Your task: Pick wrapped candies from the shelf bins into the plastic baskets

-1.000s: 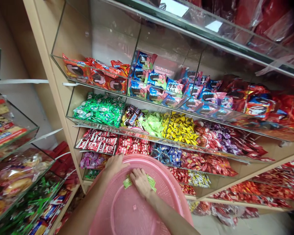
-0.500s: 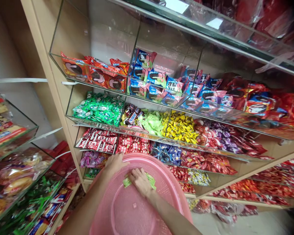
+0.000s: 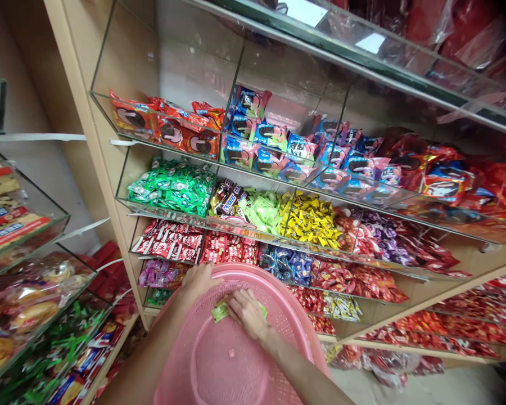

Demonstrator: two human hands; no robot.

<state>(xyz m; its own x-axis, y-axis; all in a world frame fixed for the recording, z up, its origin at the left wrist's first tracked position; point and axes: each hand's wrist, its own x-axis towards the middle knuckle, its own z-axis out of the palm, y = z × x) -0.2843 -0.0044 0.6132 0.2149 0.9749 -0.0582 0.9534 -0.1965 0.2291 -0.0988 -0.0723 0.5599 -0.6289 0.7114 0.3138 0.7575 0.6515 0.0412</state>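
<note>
A pink plastic basket point(image 3: 287, 315) with a mesh wall is tilted in front of me, its far rim up against the lower shelves. My left hand point(image 3: 199, 280) is closed over the rim at the basket's far left. Inside, my right hand point(image 3: 248, 310) reaches down with curled fingers onto a few light green wrapped candies point(image 3: 221, 311). Its palm and fingertips hide part of them. Candies of the same light green lie in a heap point(image 3: 262, 210) on the shelf above the basket.
Green-wrapped candies point(image 3: 172, 185), Snickers bars point(image 3: 230, 201) and yellow-wrapped candies point(image 3: 312, 220) fill glass-fronted bins around that heap. Higher up are blue snack packs point(image 3: 272, 134). A wooden upright point(image 3: 90, 140) and another shelf of packaged bread point(image 3: 36, 315) stand at left.
My right hand has shifted slightly to the right over the light green candies, covering more of those on its right side. My left hand stays on the basket rim.
</note>
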